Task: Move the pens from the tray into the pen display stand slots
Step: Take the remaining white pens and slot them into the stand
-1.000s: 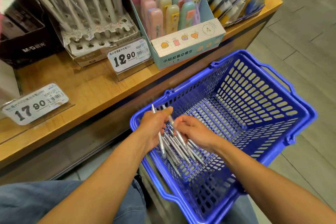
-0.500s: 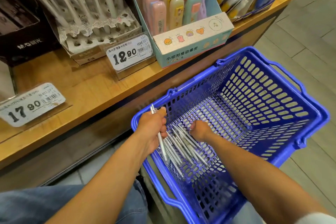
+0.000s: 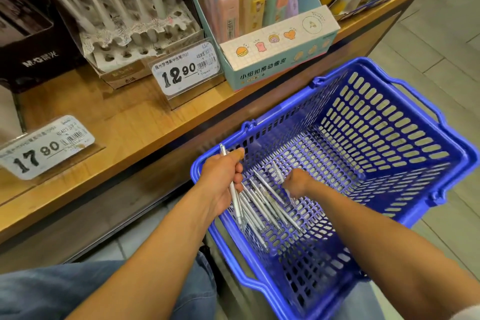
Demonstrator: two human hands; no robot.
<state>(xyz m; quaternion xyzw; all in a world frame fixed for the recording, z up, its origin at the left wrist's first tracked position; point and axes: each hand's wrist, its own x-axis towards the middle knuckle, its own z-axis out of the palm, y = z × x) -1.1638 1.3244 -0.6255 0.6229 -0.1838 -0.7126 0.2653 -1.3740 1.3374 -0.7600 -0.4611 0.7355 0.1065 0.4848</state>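
Head view. The blue basket (image 3: 389, 122) sits below the front edge of the wooden shelf (image 3: 124, 127), tilted toward the person. A loose pile of white pens (image 3: 265, 202) lies on the basket floor in its near left corner.

The left hand (image 3: 223, 182) is inside the basket at the near left wall. Its fingers (image 3: 237, 176) are curled around one white pen (image 3: 235, 200), thumb pressed to the barrel; the pen's top end sticks up past the thumb and its lower end points down into the pile.

The right hand (image 3: 298, 182) reaches down into the pile, knuckles up, with its fingers bent downward among the pens. Whether it grips a pen cannot be told.

The pen display stand (image 3: 135, 41) stands on the shelf toward the back left, with white pens upright in its rear rows and open holes in its front rows. A price tag (image 3: 185, 70) reading 12.90 stands just in front of it. A box of pastel erasers (image 3: 272, 44) stands to the right of the stand.
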